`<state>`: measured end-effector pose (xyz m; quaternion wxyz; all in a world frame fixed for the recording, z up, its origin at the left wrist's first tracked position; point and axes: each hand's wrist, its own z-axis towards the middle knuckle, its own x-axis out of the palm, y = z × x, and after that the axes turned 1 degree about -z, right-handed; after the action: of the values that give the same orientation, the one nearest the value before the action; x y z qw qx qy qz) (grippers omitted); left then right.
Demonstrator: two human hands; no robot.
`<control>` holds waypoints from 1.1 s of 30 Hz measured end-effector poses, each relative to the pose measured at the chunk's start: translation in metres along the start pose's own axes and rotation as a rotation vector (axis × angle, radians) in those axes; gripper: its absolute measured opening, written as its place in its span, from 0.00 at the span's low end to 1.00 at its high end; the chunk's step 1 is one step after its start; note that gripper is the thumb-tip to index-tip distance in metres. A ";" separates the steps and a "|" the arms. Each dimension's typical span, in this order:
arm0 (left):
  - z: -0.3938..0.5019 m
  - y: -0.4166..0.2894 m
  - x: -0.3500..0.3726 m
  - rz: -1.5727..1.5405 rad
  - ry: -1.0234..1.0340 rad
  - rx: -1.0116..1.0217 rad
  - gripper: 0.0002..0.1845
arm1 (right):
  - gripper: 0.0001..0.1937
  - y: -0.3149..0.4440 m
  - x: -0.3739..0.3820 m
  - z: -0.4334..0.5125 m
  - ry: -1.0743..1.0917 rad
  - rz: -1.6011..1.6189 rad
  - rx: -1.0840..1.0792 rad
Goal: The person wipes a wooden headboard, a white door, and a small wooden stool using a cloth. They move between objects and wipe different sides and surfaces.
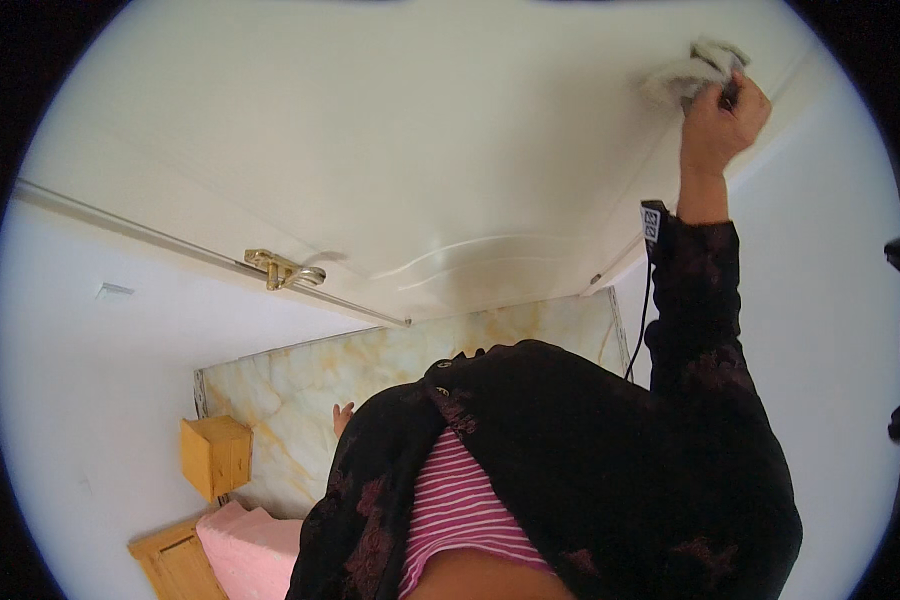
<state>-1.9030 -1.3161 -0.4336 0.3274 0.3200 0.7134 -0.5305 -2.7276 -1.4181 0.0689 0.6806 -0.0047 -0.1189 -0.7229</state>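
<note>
My right hand (726, 124) is raised high at the upper right, gripping a pale, crumpled cloth (686, 79) against a white door (420, 135). Part of the cloth looks blurred. Low at my side, my left hand (342, 418) shows only a few fingertips past the dark jacket. Those fingers are apart, and nothing is seen in them; the rest of that hand is hidden. A gold-coloured lever handle (285, 270) sticks out near the door's left edge.
A wooden cabinet (217, 454) stands at lower left by a bed with a pink cover (251, 544) and a wooden headboard (176, 559). Below lies a marble-patterned floor (292, 397). White walls flank the door, the left one bearing a switch plate (115, 290). A black cable (640, 322) hangs from my right sleeve.
</note>
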 end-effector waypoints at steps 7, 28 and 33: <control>0.013 -0.009 0.007 -0.115 0.021 0.111 0.27 | 0.16 0.008 -0.075 -0.204 0.520 -0.191 0.492; -0.001 -0.013 -0.003 -0.145 0.029 -0.057 0.28 | 0.20 -0.063 -0.104 -0.235 0.404 -0.186 0.820; -0.007 -0.006 -0.011 -0.281 0.020 -0.120 0.28 | 0.12 -0.058 -0.094 -0.252 0.575 -0.555 1.126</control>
<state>-1.9024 -1.3121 -0.4202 0.2613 0.2019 0.7848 -0.5244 -2.7387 -1.3676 -0.2014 0.3738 0.5719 -0.2877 -0.6711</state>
